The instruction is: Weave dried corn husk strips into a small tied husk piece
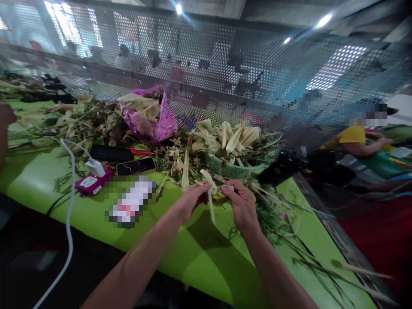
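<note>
Near the table's middle, my left hand (pixel 195 198) pinches a pale strip of dried corn husk (pixel 211 205) that hangs down from the fingers. My right hand (pixel 242 205) is closed close beside it, its fingertips near the husk. A thin dark edge shows at these fingers and a bit of yellow (pixel 253 195) behind the palm; this looks like a knife, mostly hidden by the hand. Just beyond both hands stands a green basket (pixel 230 168) heaped with folded corn husks (pixel 236 138).
Dry stalks and a pink plastic bag (pixel 149 122) of husks line the mesh partition (pixel 206 77). To the left lie a phone (pixel 135 166), a red cutter (pixel 142 151) and a purple power strip (pixel 93 182) with a white cable. Green stems (pixel 270 214) lie right. Another person (pixel 357 141) sits beyond.
</note>
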A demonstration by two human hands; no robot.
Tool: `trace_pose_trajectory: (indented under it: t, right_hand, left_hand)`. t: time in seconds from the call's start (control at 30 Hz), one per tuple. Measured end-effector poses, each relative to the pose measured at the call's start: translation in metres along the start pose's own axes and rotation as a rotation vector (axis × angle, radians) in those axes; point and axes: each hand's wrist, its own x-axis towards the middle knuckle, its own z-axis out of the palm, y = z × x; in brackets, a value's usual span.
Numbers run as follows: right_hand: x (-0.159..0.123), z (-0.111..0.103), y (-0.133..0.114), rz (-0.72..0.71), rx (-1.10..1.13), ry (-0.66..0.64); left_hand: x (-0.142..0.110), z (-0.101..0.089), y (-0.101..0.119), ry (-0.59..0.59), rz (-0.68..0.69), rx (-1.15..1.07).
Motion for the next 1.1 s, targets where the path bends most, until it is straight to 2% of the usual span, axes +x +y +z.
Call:
trace_pose_trajectory:
  t: [0.13,0.5,0.77,0.83,0.9,0.97,1.03,1.1]
  right_hand:
    - [0.001,0.0,-0.003,-0.01,0.005,0.044]
    - [-0.001,0.004,-0.015,0.084,0.233,0.024]
    - [0.007,-0.007,-0.005,0.054,0.101,0.069]
    - [0.01,-0.014,-0.004,-0.007,-0.012,0.092]
    - [0.011,-0.02,-0.008,-0.159,-0.21,0.165]
    - [0.01,-0.023,-0.015,-0.334,-0.413,0.185]
    - [0.007,-0.023,-0.021,-0.421,-0.519,0.09]
    - [0.004,-0.02,-0.025,-0.411,-0.526,-0.047]
  left_hand:
    - [0.0,0.003,0.001,-0.035,0.039,-0.041]
    - [-0.006,0.008,0.006,-0.11,0.031,-0.092]
    - [-0.01,0.006,0.007,-0.083,0.037,-0.033]
    - [-0.009,0.004,0.007,-0.075,0.057,0.018]
    - [-0.007,0.003,0.007,-0.08,0.106,0.085]
    - [-0.005,0.004,0.007,-0.083,0.157,0.152]
    - [-0.004,0.005,0.006,-0.092,0.18,0.206]
    - [-0.003,0.007,0.007,-0.098,0.196,0.23]
